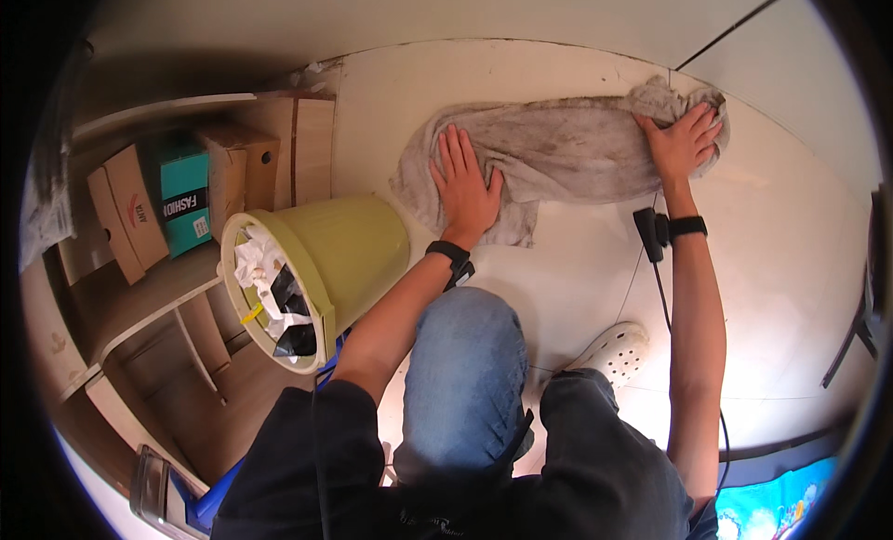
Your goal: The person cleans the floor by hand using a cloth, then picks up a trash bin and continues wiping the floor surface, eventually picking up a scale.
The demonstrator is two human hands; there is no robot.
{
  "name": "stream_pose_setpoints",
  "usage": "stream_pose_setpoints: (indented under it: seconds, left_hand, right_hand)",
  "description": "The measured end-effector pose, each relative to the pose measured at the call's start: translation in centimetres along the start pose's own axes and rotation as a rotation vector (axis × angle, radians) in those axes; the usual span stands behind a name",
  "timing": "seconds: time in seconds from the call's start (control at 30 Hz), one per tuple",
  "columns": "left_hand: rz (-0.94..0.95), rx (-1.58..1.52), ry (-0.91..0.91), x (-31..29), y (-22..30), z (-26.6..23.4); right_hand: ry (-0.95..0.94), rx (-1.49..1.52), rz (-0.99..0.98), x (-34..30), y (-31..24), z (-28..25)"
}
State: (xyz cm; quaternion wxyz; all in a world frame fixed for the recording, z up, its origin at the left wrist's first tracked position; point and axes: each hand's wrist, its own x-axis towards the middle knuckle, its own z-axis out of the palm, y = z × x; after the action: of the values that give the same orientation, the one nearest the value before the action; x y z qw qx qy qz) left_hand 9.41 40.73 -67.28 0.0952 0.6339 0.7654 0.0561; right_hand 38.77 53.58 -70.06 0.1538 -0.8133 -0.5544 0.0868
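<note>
A grey, stained cloth lies spread across the pale tiled floor, close to the wall. My left hand presses flat on its left part, fingers stretched out. At the cloth's bunched right end rests my right hand, palm down with the fingers spread over the folds. Neither hand grips the cloth. Both wrists wear black straps, and a small black device with a cable sits by the right one.
Left of my left arm, a yellow-green trash bin with paper waste leans toward a wooden shelf. Shoe boxes stand on the shelf. My cream clog is on the tiles. A bright blue patterned item lies lower right.
</note>
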Motion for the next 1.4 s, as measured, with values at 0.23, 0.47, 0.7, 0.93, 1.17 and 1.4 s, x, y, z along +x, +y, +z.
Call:
stream_pose_setpoints:
  seconds: [0.23,0.47,0.7,0.93,1.17,1.4]
  left_hand:
    - [0.040,-0.036,-0.022,-0.1,-0.6,-0.1]
    - [0.051,0.028,-0.036,-0.1,-1.6,0.3]
    - [-0.203,-0.067,0.000,-1.2,-2.1,0.0]
    - [-0.402,0.031,0.102,2.2,-1.7,1.8]
    - [-0.134,0.002,0.218,14.8,0.5,1.9]
    - [0.403,-0.083,0.019,6.0,2.3,1.1]
  right_hand:
    - [0.200,0.047,-0.279,-3.2,-9.3,5.7]
    - [-0.517,0.422,-0.952,-7.1,-16.8,4.8]
    - [-0.506,0.321,-0.740,-11.3,-7.2,-2.3]
    - [-0.339,0.108,-0.408,-16.4,0.3,-5.6]
    - [-0.408,0.134,-0.447,-14.8,-0.3,-5.1]
    - [-0.400,0.157,-0.458,-14.6,1.0,-4.7]
